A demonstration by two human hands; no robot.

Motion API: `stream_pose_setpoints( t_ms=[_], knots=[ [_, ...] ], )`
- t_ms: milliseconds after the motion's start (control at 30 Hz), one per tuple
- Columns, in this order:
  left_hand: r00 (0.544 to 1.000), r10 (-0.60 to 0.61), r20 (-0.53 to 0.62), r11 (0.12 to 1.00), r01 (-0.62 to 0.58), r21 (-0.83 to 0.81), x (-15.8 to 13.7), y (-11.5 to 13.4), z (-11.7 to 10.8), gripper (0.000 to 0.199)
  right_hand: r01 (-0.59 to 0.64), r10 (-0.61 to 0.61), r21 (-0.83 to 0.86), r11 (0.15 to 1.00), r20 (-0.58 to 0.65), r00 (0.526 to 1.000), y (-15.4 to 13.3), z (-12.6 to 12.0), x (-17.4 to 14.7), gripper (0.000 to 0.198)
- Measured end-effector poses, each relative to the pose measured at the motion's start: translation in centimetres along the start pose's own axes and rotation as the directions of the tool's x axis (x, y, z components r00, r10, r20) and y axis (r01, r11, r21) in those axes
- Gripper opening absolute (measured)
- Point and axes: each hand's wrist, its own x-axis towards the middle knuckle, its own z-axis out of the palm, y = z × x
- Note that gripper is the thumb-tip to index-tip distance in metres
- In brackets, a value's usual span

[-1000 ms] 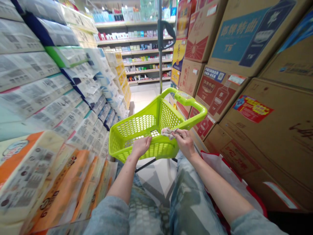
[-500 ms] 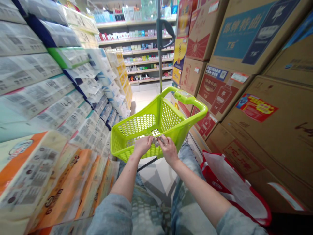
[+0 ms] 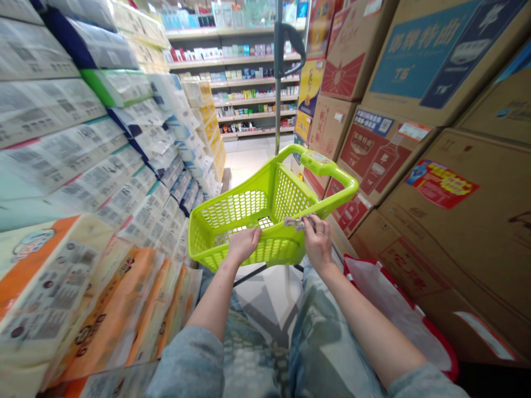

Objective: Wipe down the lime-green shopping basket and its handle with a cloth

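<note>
A lime-green plastic shopping basket (image 3: pixel 244 213) with perforated walls and a looped handle (image 3: pixel 327 166) sits tilted in front of me. My left hand (image 3: pixel 244 245) is closed at its near rim, fingers curled over the edge. Farther right along that rim, my right hand (image 3: pixel 318 239) pinches a small crumpled greyish cloth (image 3: pixel 293 223), whose loose end points left over the rim. How much cloth is inside the right fingers is hidden.
Stacked tissue packs (image 3: pixel 53 160) line the left side, orange packs (image 3: pixel 112 309) nearest. Cardboard cartons (image 3: pixel 440 221) rise on the right, with a red-and-white bag (image 3: pixel 398 309) below. A grey pole (image 3: pixel 277 94) stands behind the basket, before stocked shelves (image 3: pixel 236 83).
My right hand has moved right along the rim with the greyish cloth. My left hand, which was pinching the cloth too, has let go and stays at the near rim.
</note>
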Motion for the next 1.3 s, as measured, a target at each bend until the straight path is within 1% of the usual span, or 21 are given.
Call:
stream_pose_setpoints(
  t_ms=[133, 200, 267, 333, 367, 467, 567, 600, 667, 767, 833, 900, 933, 1067, 1133, 1200, 1300],
  knots=[
    [1.000, 0.006, -0.012, 1.000, -0.006, 0.001, -0.1, -0.1, 0.1, 0.057, 0.019, -0.020, 0.083, 0.996, 0.009, 1.000, -0.9, 0.9, -1.0, 0.037],
    [1.000, 0.014, -0.027, 1.000, -0.014, 0.000, -0.2, -0.2, 0.1, 0.056, 0.039, -0.042, 0.154, 0.987, 0.021, 0.999, -1.2, 1.3, -1.6, 0.033],
    [0.999, 0.020, -0.036, 1.000, -0.020, 0.001, -0.3, -0.2, 0.1, 0.056, 0.028, -0.040, 0.228, 0.973, 0.045, 0.998, -1.2, 1.5, -2.3, 0.030],
    [0.999, 0.022, -0.034, 1.000, -0.022, 0.005, -0.4, -0.3, 0.1, 0.056, -0.030, 0.017, 0.275, 0.961, 0.049, 0.999, -0.8, 1.3, -2.6, 0.028],
    [0.999, 0.022, -0.032, 1.000, -0.021, 0.008, -0.4, -0.3, 0.1, 0.056, -0.074, 0.067, 0.279, 0.958, 0.035, 0.997, -0.6, 1.0, -2.5, 0.027],
    [0.999, 0.023, -0.024, 1.000, -0.023, 0.019, -0.6, -0.3, 0.0, 0.055, -0.204, 0.226, 0.260, 0.944, -0.058, 0.972, 0.1, -0.1, -1.5, 0.022],
    [0.999, 0.034, -0.016, 0.999, -0.033, 0.028, -0.7, -0.3, -0.1, 0.054, -0.243, 0.290, 0.313, 0.918, -0.114, 0.950, 0.5, -0.5, -0.3, 0.023],
    [0.999, 0.036, -0.014, 0.999, -0.036, 0.029, -0.7, -0.3, -0.1, 0.054, -0.244, 0.294, 0.333, 0.911, -0.108, 0.950, 0.5, -0.3, -0.2, 0.024],
    [0.999, 0.034, -0.016, 0.999, -0.033, 0.031, -0.8, -0.3, 0.0, 0.054, -0.242, 0.274, 0.344, 0.907, -0.047, 0.961, 0.4, 0.6, -1.0, 0.025],
    [1.000, 0.023, -0.020, 0.999, -0.022, 0.031, -0.7, -0.3, 0.1, 0.055, -0.224, 0.207, 0.339, 0.914, 0.084, 0.975, 0.3, 2.3, -3.4, 0.029],
    [1.000, 0.016, -0.020, 0.999, -0.015, 0.032, -0.5, -0.3, 0.2, 0.056, -0.233, 0.203, 0.351, 0.907, 0.122, 0.972, 0.4, 2.9, -4.9, 0.033],
    [1.000, 0.013, -0.017, 0.999, -0.012, 0.031, -0.4, -0.3, 0.2, 0.056, -0.260, 0.242, 0.370, 0.892, 0.096, 0.965, 0.6, 2.8, -5.3, 0.035],
    [1.000, 0.011, -0.014, 0.999, -0.011, 0.030, -0.3, -0.3, 0.2, 0.055, -0.273, 0.269, 0.383, 0.882, 0.065, 0.961, 0.7, 2.5, -5.0, 0.035],
    [1.000, 0.008, -0.009, 0.999, -0.007, 0.034, -0.2, -0.2, 0.1, 0.053, -0.276, 0.348, 0.435, 0.857, -0.094, 0.933, 1.2, 0.7, -2.1, 0.025],
    [1.000, 0.007, -0.005, 0.999, -0.006, 0.035, -0.2, -0.2, 0.0, 0.054, -0.273, 0.366, 0.434, 0.858, -0.145, 0.919, 1.3, 0.4, -1.1, 0.022],
    [1.000, 0.004, -0.004, 0.999, -0.004, 0.034, -0.3, -0.2, 0.0, 0.054, -0.276, 0.358, 0.412, 0.868, -0.136, 0.924, 1.4, 0.7, -1.4, 0.024],
    [1.000, -0.001, -0.011, 1.000, 0.001, 0.028, -0.3, -0.1, 0.0, 0.053, -0.270, 0.300, 0.364, 0.891, -0.027, 0.953, 1.8, 2.3, -3.9, 0.031]
  ],
)
